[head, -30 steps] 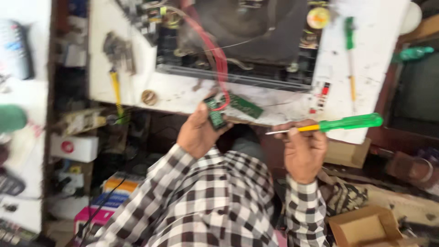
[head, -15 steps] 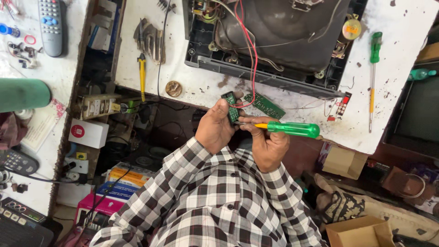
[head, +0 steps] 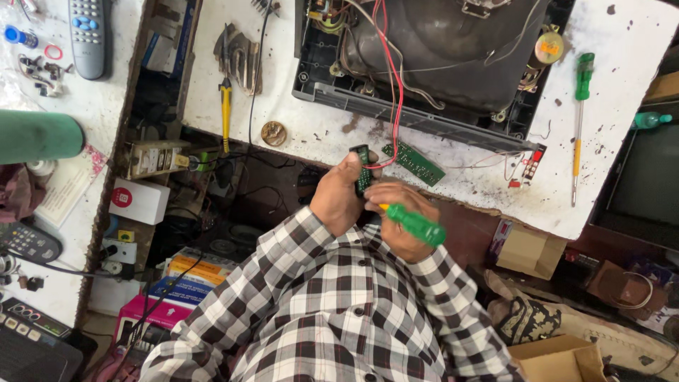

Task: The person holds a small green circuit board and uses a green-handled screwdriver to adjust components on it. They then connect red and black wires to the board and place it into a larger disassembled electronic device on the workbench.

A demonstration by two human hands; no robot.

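We grip a small green circuit board (head: 363,168) in our left hand (head: 338,198), fingers curled around it just off the near edge of the white workbench (head: 297,124), with red wires (head: 393,92) running from it up into the open television chassis (head: 431,56). Our right hand (head: 396,212) is clenched on a green-handled screwdriver (head: 416,224), its tip seemingly at the board, though our fingers hide the contact. A second green board (head: 414,163) lies on the bench just beside it.

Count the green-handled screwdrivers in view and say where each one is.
2. One screwdriver is in the right hand, beside the left hand; the other screwdriver lies on the white table. Clutter may hide more.
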